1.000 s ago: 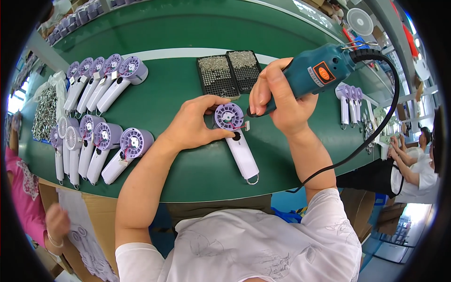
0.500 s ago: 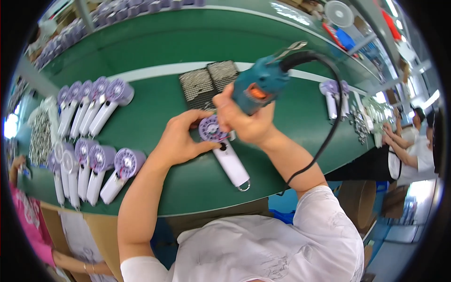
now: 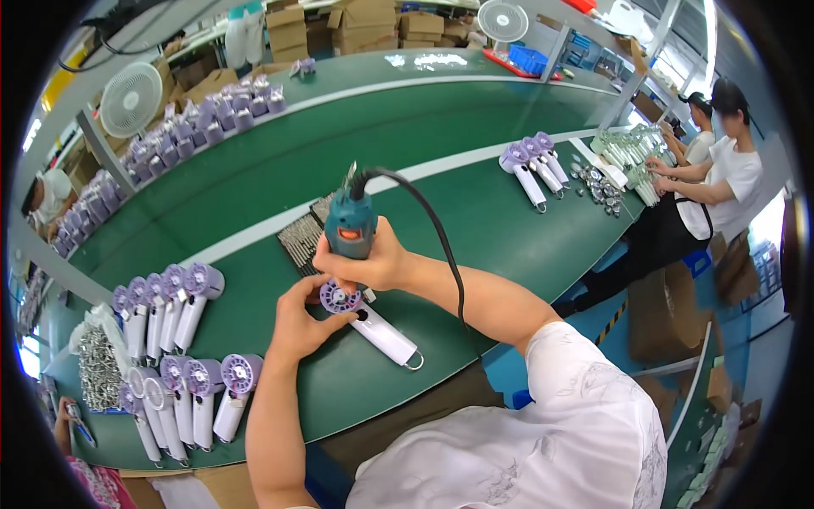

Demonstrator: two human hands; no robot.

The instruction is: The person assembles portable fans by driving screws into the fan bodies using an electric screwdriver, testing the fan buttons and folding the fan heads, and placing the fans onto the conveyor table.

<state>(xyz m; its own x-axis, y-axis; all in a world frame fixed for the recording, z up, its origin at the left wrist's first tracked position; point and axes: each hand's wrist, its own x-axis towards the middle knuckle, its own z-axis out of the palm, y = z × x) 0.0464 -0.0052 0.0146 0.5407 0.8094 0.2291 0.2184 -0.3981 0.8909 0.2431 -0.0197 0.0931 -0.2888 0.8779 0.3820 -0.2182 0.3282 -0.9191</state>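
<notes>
A white-handled handheld fan [image 3: 386, 338] with a round purple head lies on the green table in front of me, its metal ring toward the front edge. My left hand [image 3: 298, 321] curls round the fan's head, thumb and fingers on opposite sides, holding it. Above that head, my right hand [image 3: 377, 265] is closed round a teal electric screwdriver [image 3: 349, 225] with an orange switch. The tool stands nearly upright; its tip is hidden by my hand. Just behind is a dark tray [image 3: 303, 248] of small metal screws, partly covered by the screwdriver and my hand.
Two rows of similar fans [image 3: 202, 390] lie at left, beside a bag of metal rings [image 3: 100, 365]. More fans [image 3: 532, 168] and shiny metal parts [image 3: 600, 188] are at right, near co-workers. A black cable [image 3: 441, 225] loops over my right forearm. Purple fan heads [image 3: 203, 123] line the far bench.
My view has swung to the right and up. The screwdriver has gone from tilted to nearly upright over the fan's head. My left hand keeps its hold on the fan.
</notes>
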